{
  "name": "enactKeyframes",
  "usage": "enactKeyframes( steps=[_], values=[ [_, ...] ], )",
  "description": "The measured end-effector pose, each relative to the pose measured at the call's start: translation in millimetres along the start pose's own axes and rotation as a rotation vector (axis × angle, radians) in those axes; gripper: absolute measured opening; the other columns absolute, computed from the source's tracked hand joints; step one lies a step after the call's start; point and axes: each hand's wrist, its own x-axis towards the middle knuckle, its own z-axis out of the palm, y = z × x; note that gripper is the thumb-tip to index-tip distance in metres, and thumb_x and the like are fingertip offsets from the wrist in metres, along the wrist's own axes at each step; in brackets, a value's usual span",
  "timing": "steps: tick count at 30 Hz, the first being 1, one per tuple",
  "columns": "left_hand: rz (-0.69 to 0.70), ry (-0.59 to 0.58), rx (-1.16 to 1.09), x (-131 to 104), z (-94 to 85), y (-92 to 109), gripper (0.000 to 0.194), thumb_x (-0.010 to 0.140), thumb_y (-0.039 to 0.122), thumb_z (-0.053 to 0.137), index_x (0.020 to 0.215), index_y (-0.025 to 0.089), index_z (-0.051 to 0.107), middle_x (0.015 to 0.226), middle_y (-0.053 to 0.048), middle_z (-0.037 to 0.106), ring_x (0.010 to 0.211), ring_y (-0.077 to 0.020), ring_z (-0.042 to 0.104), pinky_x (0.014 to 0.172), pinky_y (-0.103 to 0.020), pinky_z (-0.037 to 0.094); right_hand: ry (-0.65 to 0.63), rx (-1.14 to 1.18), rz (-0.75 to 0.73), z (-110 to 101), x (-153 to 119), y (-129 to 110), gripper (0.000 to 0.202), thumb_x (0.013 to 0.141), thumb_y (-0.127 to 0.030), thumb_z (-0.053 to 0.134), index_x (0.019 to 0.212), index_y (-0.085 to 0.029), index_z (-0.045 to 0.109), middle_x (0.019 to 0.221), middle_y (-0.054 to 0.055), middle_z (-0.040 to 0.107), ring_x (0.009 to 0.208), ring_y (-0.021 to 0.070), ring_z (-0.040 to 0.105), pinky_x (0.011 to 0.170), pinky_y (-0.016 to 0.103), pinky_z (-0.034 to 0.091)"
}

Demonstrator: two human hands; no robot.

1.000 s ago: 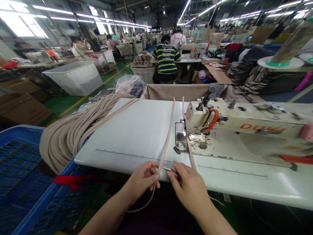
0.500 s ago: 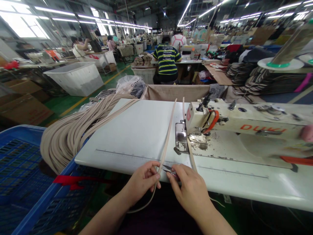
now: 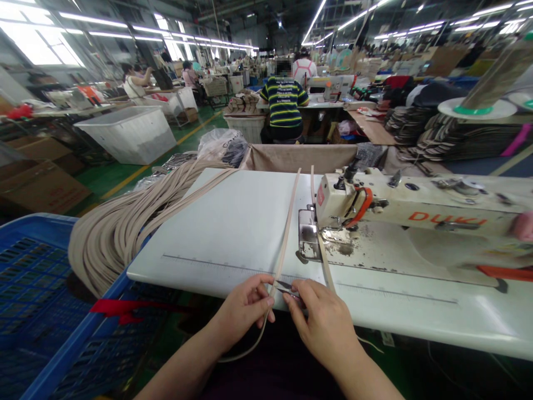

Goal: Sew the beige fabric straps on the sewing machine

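My left hand [image 3: 249, 303] pinches a narrow beige strip [image 3: 287, 225] near the table's front edge. The strip runs away from me over the table, and its near end hangs in a loop below the edge. In my right hand [image 3: 322, 316] is a small pair of thread snips [image 3: 287, 289], held closed around the handles, with the blade tips at the strip beside my left fingers. A second beige strip [image 3: 326, 261] passes under the presser foot of the sewing machine [image 3: 400, 211] and drops over the front edge near my right hand.
A thick bundle of beige strips [image 3: 112, 228] drapes over the table's left end, above a blue plastic basket [image 3: 62, 355] with a red cloth tie [image 3: 120, 309]. A ruler line [image 3: 216, 265] marks the white table [image 3: 233, 216]. Beyond it, a person in a striped shirt [image 3: 285, 103] sits.
The snips' blades have come closer together at the strip. Both hands have stayed almost in place.
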Motion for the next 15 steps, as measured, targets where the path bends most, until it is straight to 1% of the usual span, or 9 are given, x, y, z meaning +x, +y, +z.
enactKeyframes(
  steps=[7, 15],
  values=[
    [-0.001, -0.002, 0.008, 0.5, 0.6, -1.6, 0.051, 0.088, 0.047, 0.073, 0.125, 0.015, 0.058, 0.083, -0.002, 0.06, 0.059, -0.0134, 0.063, 0.048, -0.02, 0.043, -0.004, -0.031, -0.001, -0.3, -0.5, 0.1, 0.012, 0.103, -0.03, 0.052, 0.099, -0.021, 0.06, 0.083, 0.003, 0.066, 0.074, 0.0214, 0.062, 0.068, 0.033, 0.043],
    [-0.013, -0.006, 0.008, 0.1, 1.1, 0.3, 0.055, 0.086, 0.052, 0.074, 0.123, 0.015, 0.058, 0.082, -0.002, 0.059, 0.057, -0.0124, 0.061, 0.048, -0.02, 0.042, 0.001, -0.053, -0.016, 0.0, -1.8, -0.1, 0.013, 0.103, -0.029, 0.052, 0.099, -0.02, 0.06, 0.083, 0.003, 0.065, 0.073, 0.0209, 0.06, 0.068, 0.033, 0.042]
  ],
)
